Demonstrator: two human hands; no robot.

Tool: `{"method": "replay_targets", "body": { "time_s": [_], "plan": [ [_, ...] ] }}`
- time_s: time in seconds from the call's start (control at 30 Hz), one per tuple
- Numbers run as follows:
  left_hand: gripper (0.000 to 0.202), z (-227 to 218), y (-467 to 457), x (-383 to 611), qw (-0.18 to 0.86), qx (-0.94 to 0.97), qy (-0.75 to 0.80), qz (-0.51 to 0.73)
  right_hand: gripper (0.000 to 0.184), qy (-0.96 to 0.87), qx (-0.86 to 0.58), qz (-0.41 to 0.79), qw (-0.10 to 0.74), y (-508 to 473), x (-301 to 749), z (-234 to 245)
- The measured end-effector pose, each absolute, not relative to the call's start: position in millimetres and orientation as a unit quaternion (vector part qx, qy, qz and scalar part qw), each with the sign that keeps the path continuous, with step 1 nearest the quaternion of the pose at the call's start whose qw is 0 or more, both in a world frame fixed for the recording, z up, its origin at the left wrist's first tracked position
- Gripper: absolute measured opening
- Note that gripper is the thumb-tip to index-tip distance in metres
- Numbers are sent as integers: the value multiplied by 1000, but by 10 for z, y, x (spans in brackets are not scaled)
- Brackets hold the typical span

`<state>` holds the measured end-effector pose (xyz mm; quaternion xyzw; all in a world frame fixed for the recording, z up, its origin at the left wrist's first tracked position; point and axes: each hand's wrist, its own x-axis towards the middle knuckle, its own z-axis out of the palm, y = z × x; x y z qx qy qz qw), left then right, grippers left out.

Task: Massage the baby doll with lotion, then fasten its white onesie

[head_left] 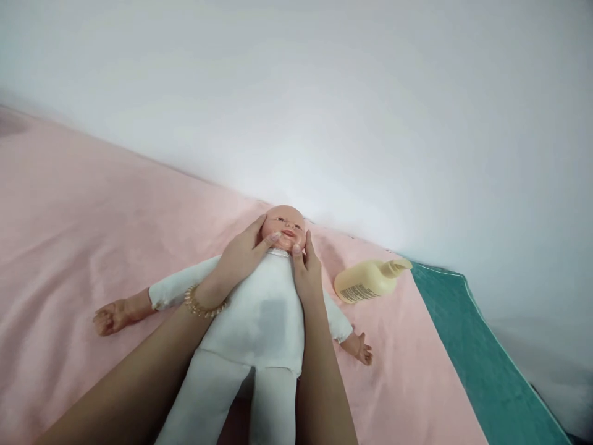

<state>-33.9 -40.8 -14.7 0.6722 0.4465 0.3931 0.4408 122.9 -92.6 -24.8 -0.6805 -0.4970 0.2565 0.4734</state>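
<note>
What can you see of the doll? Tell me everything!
The doll lies face up on the pink cloth, arms spread, legs apart. Its bald head and its hands look like shiny plastic; its body looks like white fabric, with seams and a grey patch on the front. Its feet are out of view. The left hand and right hand cup its head, thumbs on its face.

Pink cloth (115, 210) under both hands, creased left of the left hand (243, 253). Green cloth (486, 340) borders it, well right of the right hand (308, 269). On the pink: doll (245, 303), face up, head between the hands, one doll arm out left of the left hand, other out right of the right hand. Yellow pump bottle (364, 282) just right of the right hand, pump end pointing away from it.
</note>
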Motion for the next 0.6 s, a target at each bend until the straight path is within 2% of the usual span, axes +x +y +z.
{"method": "replay_targets", "body": {
  "time_s": [0.33,0.6],
  "plan": [
    [69,-162,-404,-319,507,640,404,412,87,-471,-674,299,484,-911,1189,-209],
    [71,-190,-362,-291,475,651,421,417,76,-491,-664,281,489,-909,1229,-259]
  ]
}}
